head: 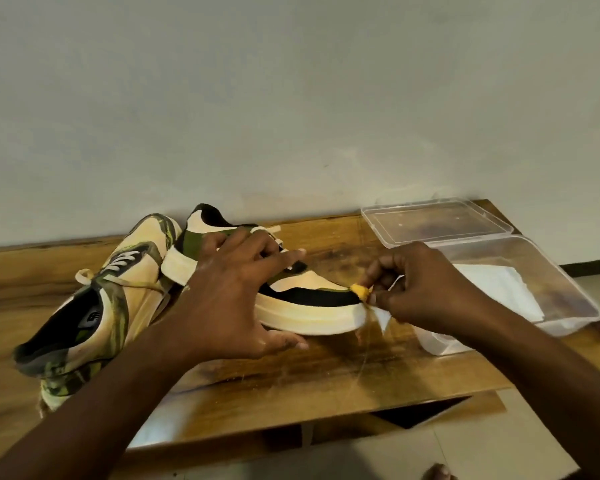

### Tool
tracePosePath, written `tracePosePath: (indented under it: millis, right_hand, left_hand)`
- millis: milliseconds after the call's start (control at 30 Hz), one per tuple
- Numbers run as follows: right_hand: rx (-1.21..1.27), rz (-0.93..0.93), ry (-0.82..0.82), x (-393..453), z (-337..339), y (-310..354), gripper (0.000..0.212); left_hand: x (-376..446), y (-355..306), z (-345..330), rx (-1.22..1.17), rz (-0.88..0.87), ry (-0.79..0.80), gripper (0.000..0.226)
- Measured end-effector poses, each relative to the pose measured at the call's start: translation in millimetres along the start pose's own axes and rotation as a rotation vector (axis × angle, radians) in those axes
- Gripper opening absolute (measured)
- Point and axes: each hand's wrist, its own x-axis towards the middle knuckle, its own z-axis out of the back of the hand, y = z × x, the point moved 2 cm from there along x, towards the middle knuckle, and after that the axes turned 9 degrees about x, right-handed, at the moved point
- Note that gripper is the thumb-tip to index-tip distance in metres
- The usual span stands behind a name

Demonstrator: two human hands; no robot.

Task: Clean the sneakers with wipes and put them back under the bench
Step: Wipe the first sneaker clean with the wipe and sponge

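Two cream, green and black sneakers are on the wooden bench top point(326, 372). The right sneaker point(305, 308) lies across the middle with its toe pointing right. My left hand point(232, 289) grips it over the laces and upper, thumb by the sole. My right hand point(420, 289) pinches a white wipe point(381, 315) against the sneaker's toe, next to a small yellow tag. The left sneaker point(94, 306) lies beside it on the left, its opening facing me, untouched.
A clear plastic box point(575, 296) with white wipes point(499, 289) inside sits at the right end of the bench. Its clear lid point(433, 223) lies behind it by the wall. Tiled floor shows below the bench's front edge.
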Motion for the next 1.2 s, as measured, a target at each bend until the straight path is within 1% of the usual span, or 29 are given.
tracePosePath:
  millis: [67,133,300,400,467,567,667,733,800,867,933,1033,1067,1133,1200]
  right_hand:
    - [0.014,-0.018,-0.006,-3,-3,-3,0.024]
    - [0.046,-0.029,-0.029,-4,-5,-5,0.024]
    - [0.126,-0.044,-0.127,-3,-6,-11,0.022]
    - [0.098,0.011,-0.177,-6,-10,-12,0.02]
    - [0.054,0.049,-0.199,-9,-14,-9,0.021]
    - [0.064,0.104,-0.239,-15,-17,-2,0.017]
    - [0.12,0.179,-0.216,-24,-27,9,0.016]
    - [0.107,0.217,-0.187,-29,-38,13,0.017]
    - [0.078,0.227,-0.209,-31,-43,12,0.018]
    - [0.105,0.197,-0.252,-27,-36,8,0.016]
    - [0.138,0.122,-0.277,-21,-24,1,0.014]
    - [0.089,0.034,-0.284,-12,-14,-12,0.019]
    - [0.112,-0.001,-0.267,-10,-13,-16,0.021]
    - [0.238,-0.052,-0.232,-8,-12,-18,0.022]
    - [0.397,-0.05,-0.234,-10,-9,-11,0.02]
  left_hand:
    - [-2,-4,-3,0.05,-0.011,0.024,0.111]
    - [-3,-8,-6,0.071,-0.012,0.01,0.109]
    - [-2,-9,-17,0.026,0.047,0.013,0.108]
    - [0,-9,-21,0.053,0.032,0.037,0.108]
    - [1,-8,-21,0.051,0.029,0.029,0.106]
    - [3,-6,-23,0.051,0.03,0.008,0.104]
    - [6,-4,-24,0.034,0.029,-0.017,0.1]
    - [8,-2,-26,0.014,0.017,-0.034,0.094]
    - [10,1,-26,-0.013,0.011,-0.039,0.091]
    - [12,3,-27,-0.026,0.01,-0.039,0.089]
    - [14,3,-27,-0.044,0.005,-0.054,0.084]
    - [14,2,-28,-0.104,-0.018,-0.123,0.072]
    - [13,2,-28,-0.134,-0.029,-0.147,0.069]
    - [12,4,-29,-0.2,-0.04,-0.191,0.068]
    - [12,7,-25,-0.266,-0.032,-0.27,0.067]
